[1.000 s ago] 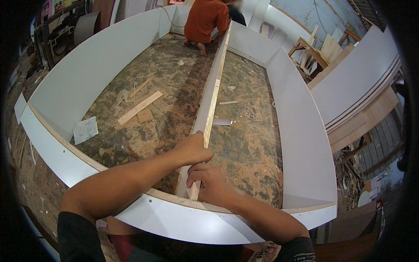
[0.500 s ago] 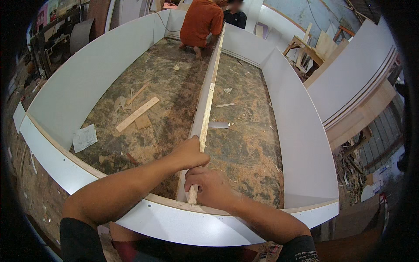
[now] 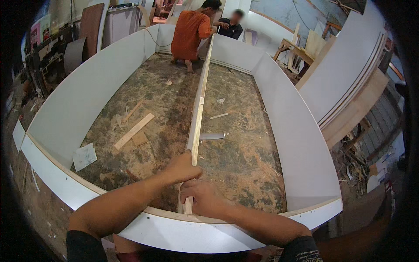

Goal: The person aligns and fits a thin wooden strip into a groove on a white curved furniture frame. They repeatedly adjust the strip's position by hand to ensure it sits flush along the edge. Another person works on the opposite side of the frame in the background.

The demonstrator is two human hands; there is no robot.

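Observation:
A long divider panel (image 3: 198, 114) with a bare wood top edge runs from the near side to the far end of a large white panel frame (image 3: 183, 236). Around its near part my left hand (image 3: 181, 168) is closed, thumb side up. My right hand (image 3: 201, 198) grips the same panel just nearer to me, its fingers folded over the top edge. The panel's near end sits close to the frame's near board. My palms are hidden.
A person in an orange shirt (image 3: 188, 37) crouches inside the frame at the far end. Another person in black (image 3: 230, 27) is beyond it. Wood strips (image 3: 134, 131), a paper sheet (image 3: 84, 156) and a grey offcut (image 3: 212, 136) lie on the floor. Large white panels (image 3: 340, 78) lean at right.
The view has tilted up slightly. Both my hands keep their grip on the divider panel. At the far end the person in orange has raised their head, and the person in black shows more.

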